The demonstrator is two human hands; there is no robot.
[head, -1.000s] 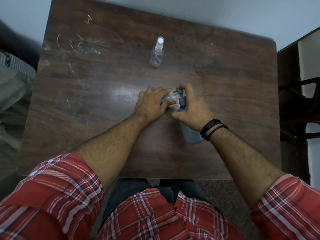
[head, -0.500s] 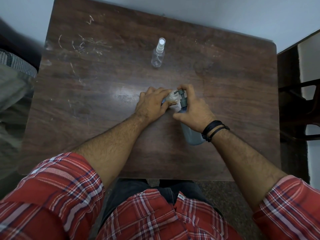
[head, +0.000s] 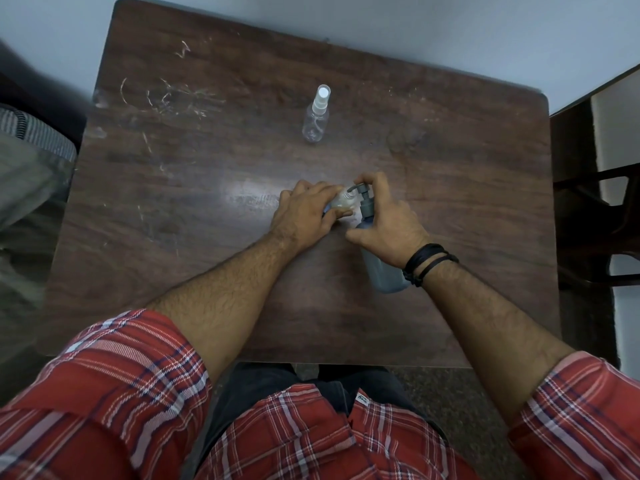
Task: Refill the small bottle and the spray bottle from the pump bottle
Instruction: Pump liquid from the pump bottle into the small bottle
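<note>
A grey-blue pump bottle (head: 384, 271) stands on the dark wooden table (head: 207, 202) near its middle. My right hand (head: 388, 223) wraps round its neck, with fingers on top of the dark pump head (head: 363, 192). My left hand (head: 304, 216) grips a small clear bottle (head: 343, 202) tilted so its open mouth sits under the pump spout. A bit of blue shows under my left palm. Farther back a clear spray bottle (head: 316, 116) with a white nozzle stands upright by itself.
Scratches mark the table's far left. A dark wooden chair (head: 595, 202) stands to the right of the table. Grey fabric (head: 27, 161) lies off the left edge. A pale wall runs behind the table.
Both hands stay at the pump bottle and small bottle. Only the camera view shifts slightly; the bottles keep their places.
</note>
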